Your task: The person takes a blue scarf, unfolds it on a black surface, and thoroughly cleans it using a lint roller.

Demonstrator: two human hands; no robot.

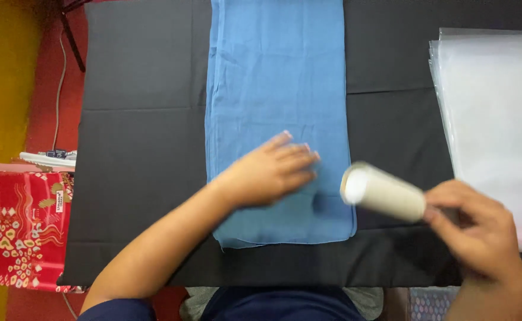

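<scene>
A folded blue cloth [276,89] lies lengthwise down the middle of a black table cover [136,154]. My left hand [270,171] rests flat on the cloth's near part, fingers spread and pointing right. My right hand [481,229] grips the handle of a lint roller [383,191], whose pale cylinder hangs just off the cloth's right edge, a little above the table. The roller's open end faces the left hand.
A stack of clear plastic bags [496,119] lies at the table's right side. A red patterned package [23,229] sits left of the table, with a cable [59,89] running along the red floor beyond it.
</scene>
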